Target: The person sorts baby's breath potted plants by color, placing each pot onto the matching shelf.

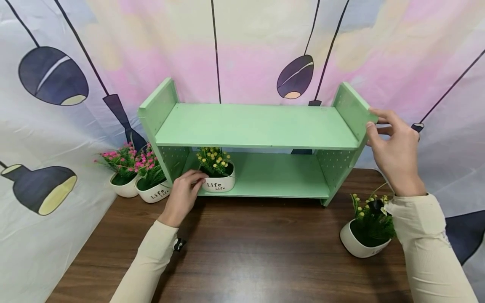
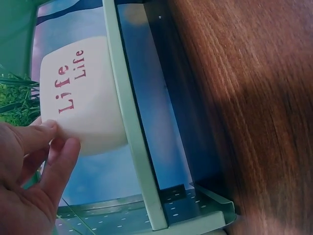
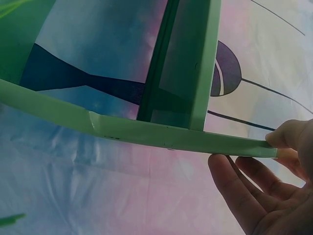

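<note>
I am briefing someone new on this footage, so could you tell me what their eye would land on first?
The mint-green two-tier shelf at the back of the wooden table draws the eye first, before a backdrop printed with hanging lamps. On its lower tier the left hand holds a white pot marked "Life" with yellow flowers, while the right hand pinches the shelf's right side panel. Two pink-flowered pots stand left of the shelf, another yellow-flowered pot at its right.
</note>
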Demonstrator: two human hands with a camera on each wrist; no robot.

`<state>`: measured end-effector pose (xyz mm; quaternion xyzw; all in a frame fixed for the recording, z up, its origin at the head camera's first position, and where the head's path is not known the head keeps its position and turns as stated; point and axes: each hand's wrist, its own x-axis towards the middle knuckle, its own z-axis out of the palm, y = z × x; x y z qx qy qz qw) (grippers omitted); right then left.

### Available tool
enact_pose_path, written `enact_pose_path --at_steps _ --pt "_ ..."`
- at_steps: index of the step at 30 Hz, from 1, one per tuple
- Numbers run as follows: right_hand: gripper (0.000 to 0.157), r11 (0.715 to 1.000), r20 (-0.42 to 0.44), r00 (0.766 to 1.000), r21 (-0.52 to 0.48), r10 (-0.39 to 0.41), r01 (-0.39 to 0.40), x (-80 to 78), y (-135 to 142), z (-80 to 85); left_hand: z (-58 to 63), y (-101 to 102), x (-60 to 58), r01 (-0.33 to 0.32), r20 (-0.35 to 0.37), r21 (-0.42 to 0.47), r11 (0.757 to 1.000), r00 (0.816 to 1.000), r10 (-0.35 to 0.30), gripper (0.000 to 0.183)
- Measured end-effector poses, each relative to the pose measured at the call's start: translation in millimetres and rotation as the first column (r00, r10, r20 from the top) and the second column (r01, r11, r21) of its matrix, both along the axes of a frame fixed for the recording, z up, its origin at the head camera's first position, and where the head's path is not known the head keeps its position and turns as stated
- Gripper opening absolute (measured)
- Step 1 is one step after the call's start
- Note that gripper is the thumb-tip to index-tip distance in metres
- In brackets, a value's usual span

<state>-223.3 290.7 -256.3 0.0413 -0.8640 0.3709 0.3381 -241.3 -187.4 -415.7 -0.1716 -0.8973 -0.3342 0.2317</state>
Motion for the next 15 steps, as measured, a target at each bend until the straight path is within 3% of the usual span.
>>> enact_pose_path --at_steps 8,15 --pt "0.04 1.0 -0.004 1.0 0.013 0.011 -0.011 -3.2 -1 -0.4 -3.1 0 2.3 -0.016 -0.018 -0.006 1.0 1.0 0.016 0.017" --pt "0.04 1.0 -0.005 1.0 -0.009 0.003 -0.003 -0.1 0 -1.9 10.7 -3 23.7 -0.02 -0.074 -0.016 1.0 0.997 0.018 0.021"
